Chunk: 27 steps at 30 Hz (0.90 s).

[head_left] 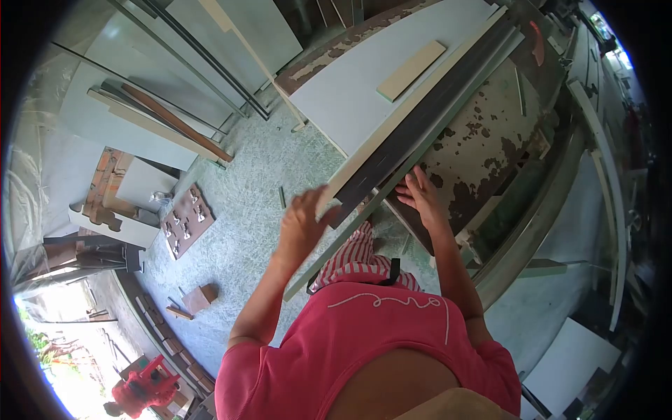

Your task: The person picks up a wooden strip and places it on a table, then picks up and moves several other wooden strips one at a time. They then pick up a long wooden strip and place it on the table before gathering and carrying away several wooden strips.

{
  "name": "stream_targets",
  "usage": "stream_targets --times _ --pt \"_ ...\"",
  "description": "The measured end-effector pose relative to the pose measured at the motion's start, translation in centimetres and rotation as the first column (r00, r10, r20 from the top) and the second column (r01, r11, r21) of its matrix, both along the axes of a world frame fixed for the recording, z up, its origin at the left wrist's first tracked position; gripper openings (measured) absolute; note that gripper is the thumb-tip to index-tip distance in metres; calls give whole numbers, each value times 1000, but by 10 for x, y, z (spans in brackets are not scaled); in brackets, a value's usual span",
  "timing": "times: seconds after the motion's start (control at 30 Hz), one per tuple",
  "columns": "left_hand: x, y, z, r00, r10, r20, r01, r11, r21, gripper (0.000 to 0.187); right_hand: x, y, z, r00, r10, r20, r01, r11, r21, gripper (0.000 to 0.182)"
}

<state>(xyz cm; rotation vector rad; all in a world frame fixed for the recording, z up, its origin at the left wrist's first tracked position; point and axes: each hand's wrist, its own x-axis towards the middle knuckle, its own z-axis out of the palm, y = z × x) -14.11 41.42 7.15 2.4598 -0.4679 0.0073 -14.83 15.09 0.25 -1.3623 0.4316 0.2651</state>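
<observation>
Flaking tabletop adjoins the right hand, fingers parted; left hand, fingers bent beside dark strip, grip unclear. We judge it stiff, best supported at both ends.

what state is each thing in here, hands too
left hand, fingers bent, at the strips' near end
right hand, open, fingers spread beside the strips
dark strip, lying lengthwise beside a pale strip
small pale board, lying on the white panel
white panel, lying flat
worn tabletop, paint peeling in patches
brown board, on the floor, metal pieces on it
</observation>
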Motion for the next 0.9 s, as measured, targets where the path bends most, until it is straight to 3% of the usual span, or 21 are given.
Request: stream_targets --times 0.13,0.2,0.27,0.33,0.4,0.47,0.67,0.8,0.9 --pt "36 22 -51 986 11 -164 -9 1000 10 44 9 2 -11 998 49 -35 -50 998 -38 61" --pt "45 20 -56 758 -78 -647 -34 987 -159 49 12 5 -17 999 32 -29 -35 994 -102 62" --pt "45 15 -59 762 -85 -642 -55 979 -195 45 17 10 -14 1000 14 -26 -18 986 -165 63" --pt "46 10 -58 699 -30 -715 -167 965 -204 42 24 21 -1 998 30 -60 -53 908 -416 57" --pt "46 10 -67 722 -14 -691 -195 955 -224 43 31 27 -12 999 38 25 -20 863 -504 66" --pt "50 12 -72 746 3 -666 -223 944 -244 43 44 32 -36 997 73 7 -34 537 -843 72" --pt "76 20 -77 780 20 -626 -219 945 -243 43 67 33 -31 989 149 -1 -51 333 -942 76" --pt "99 24 -69 834 23 -551 -189 951 -246 37 90 35 -42 987 153 56 3 328 -945 77" --pt "121 30 -77 877 65 -477 -172 968 -185 40 107 38 -35 983 183 11 -52 335 -941 77"
